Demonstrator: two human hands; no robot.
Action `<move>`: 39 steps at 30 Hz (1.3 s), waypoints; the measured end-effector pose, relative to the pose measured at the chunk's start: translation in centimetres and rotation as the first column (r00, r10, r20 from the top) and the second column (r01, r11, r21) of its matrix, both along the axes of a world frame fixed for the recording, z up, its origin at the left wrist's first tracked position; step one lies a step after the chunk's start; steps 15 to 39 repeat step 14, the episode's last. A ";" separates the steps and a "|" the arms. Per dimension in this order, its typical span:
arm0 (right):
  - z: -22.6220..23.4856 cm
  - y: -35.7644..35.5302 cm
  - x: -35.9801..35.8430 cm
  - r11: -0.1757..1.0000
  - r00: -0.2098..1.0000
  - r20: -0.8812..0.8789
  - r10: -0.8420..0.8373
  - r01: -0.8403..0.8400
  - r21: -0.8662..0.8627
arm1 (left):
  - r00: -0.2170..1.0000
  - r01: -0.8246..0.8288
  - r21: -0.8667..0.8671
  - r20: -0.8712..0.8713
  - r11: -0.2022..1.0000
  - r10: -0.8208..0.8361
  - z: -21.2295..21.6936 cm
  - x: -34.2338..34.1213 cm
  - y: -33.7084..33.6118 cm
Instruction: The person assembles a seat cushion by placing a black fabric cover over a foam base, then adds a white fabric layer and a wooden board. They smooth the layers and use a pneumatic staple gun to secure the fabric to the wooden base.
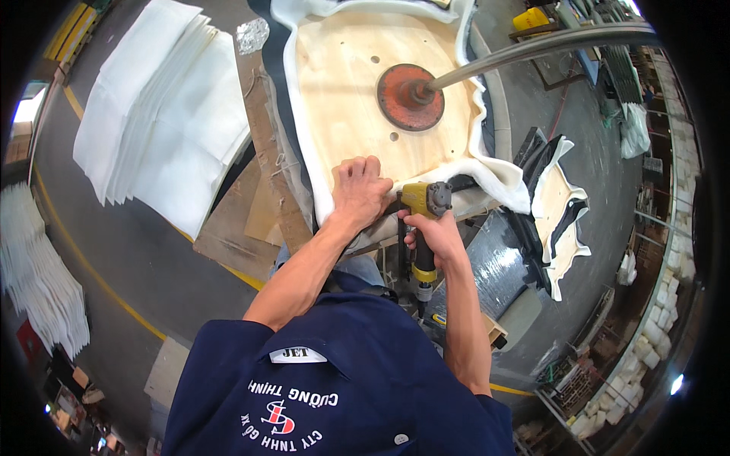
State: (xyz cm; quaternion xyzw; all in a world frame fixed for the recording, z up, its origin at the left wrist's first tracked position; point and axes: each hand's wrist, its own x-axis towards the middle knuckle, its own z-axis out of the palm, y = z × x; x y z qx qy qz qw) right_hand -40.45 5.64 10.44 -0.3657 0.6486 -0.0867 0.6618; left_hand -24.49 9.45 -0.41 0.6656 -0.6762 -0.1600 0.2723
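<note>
Staple gun [423, 209], yellow with a grey head, is sitting at the near edge of a plywood seat panel [357, 83], its head pressing against the white padding [498, 178] wrapped over that edge. The right hand [433, 237] is clamping around its grip, fingers closed on the handle. The tool's long axis is running roughly up and down in the picture, head toward the panel and handle end pointing back toward the person, where a dark hose fitting [422, 292] is hanging below it. The left hand [359, 190] is lying just beside the gun's head, fingers curled together and pressing the white padding flat onto the wood; it is gripping nothing else.

A rust-red round plate [411, 96] is sitting in the middle of the panel, with a curved metal pole [532, 47] rising from it toward the upper right. A stack of white fabric sheets [163, 114] is lying well apart to the left on the floor. Another padded seat piece [559, 213] is leaning to the right, near a grey wrapped roll [494, 266]. Cardboard strips [262, 152] are lying along the panel's left side.
</note>
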 end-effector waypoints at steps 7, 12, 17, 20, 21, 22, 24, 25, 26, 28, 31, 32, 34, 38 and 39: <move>0.1 -0.5 1.1 1.000 0.999 -0.039 -0.025 0.025 -0.016 | 1.000 0.011 -0.031 0.010 0.999 -0.010 -0.2 -0.1 -0.3; 0.1 -0.4 1.1 1.000 0.998 -0.065 -0.010 0.009 -0.015 | 0.985 0.088 0.152 0.136 0.984 -0.109 1.4 0.4 -0.2; -0.1 -0.4 1.1 1.000 0.998 -0.061 -0.004 0.002 -0.027 | 0.979 0.142 0.194 0.115 0.971 -0.166 1.1 1.0 0.0; -0.1 -0.4 1.1 1.000 0.998 -0.061 -0.004 0.002 -0.027 | 0.979 0.142 0.194 0.115 0.971 -0.166 1.1 1.0 0.0; -0.1 -0.4 1.1 1.000 0.998 -0.061 -0.004 0.002 -0.027 | 0.979 0.142 0.194 0.115 0.971 -0.166 1.1 1.0 0.0; -0.1 -0.4 1.1 1.000 0.998 -0.061 -0.004 0.002 -0.027 | 0.979 0.142 0.194 0.115 0.971 -0.166 1.1 1.0 0.0; -0.1 -0.4 1.1 1.000 0.998 -0.061 -0.004 0.002 -0.027 | 0.979 0.142 0.194 0.115 0.971 -0.166 1.1 1.0 0.0; -0.1 -0.4 1.1 1.000 0.998 -0.061 -0.004 0.002 -0.027 | 0.979 0.142 0.194 0.115 0.971 -0.166 1.1 1.0 0.0; -0.1 -0.4 1.1 1.000 0.998 -0.061 -0.004 0.002 -0.027 | 0.979 0.142 0.194 0.115 0.971 -0.166 1.1 1.0 0.0; -0.1 -0.4 1.1 1.000 0.998 -0.061 -0.004 0.002 -0.027 | 0.979 0.142 0.194 0.115 0.971 -0.166 1.1 1.0 0.0; -0.1 -0.4 1.1 1.000 0.998 -0.061 -0.004 0.002 -0.027 | 0.979 0.142 0.194 0.115 0.971 -0.166 1.1 1.0 0.0; -0.1 -0.4 1.1 1.000 0.998 -0.061 -0.004 0.002 -0.027 | 0.979 0.142 0.194 0.115 0.971 -0.166 1.1 1.0 0.0; -0.1 -0.4 1.1 1.000 0.998 -0.061 -0.004 0.002 -0.027 | 0.979 0.142 0.194 0.115 0.971 -0.166 1.1 1.0 0.0; -0.1 -0.4 1.1 1.000 0.998 -0.061 -0.004 0.002 -0.027 | 0.979 0.142 0.194 0.115 0.971 -0.166 1.1 1.0 0.0; -0.1 -0.4 1.1 1.000 0.998 -0.061 -0.004 0.002 -0.027 | 0.979 0.142 0.194 0.115 0.971 -0.166 1.1 1.0 0.0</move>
